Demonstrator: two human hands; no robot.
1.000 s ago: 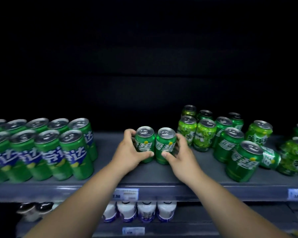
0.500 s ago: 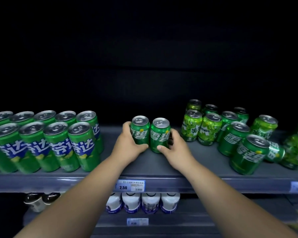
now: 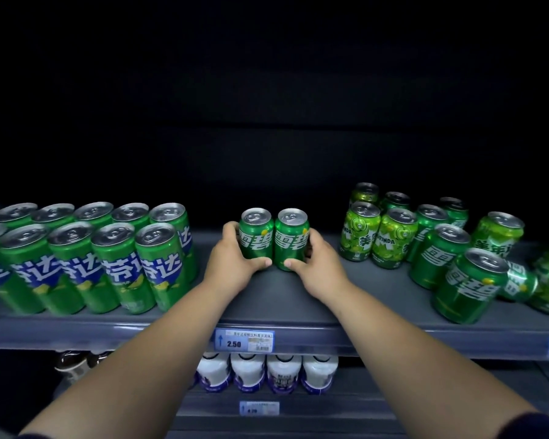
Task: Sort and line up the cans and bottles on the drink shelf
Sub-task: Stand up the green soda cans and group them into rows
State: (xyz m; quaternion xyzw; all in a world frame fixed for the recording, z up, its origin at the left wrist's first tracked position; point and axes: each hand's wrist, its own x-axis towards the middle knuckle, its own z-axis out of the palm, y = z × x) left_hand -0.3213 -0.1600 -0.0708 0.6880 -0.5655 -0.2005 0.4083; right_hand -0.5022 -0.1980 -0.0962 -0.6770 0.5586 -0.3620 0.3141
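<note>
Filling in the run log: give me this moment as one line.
left hand: holds left can | right hand: holds right can | cans: upright, side by side, mid-shelf | one can toppled far right

On the shelf (image 3: 279,299) two bands of bare deck flank the two short cans (image 3: 274,239) standing side by side in the middle. To the left, an open lane runs front to back between them and the block of tall slim cans (image 3: 86,261), which is packed in two tight rows with no gap to reach through. To the right, a similar lane separates them from the loose cluster of mixed green cans (image 3: 425,245). That cluster is crowded; a toppled can (image 3: 520,282) lies on its side among them. Bare deck also lies in front of the pair, crossed by both forearms. Behind, the shelf recedes into darkness.
</note>
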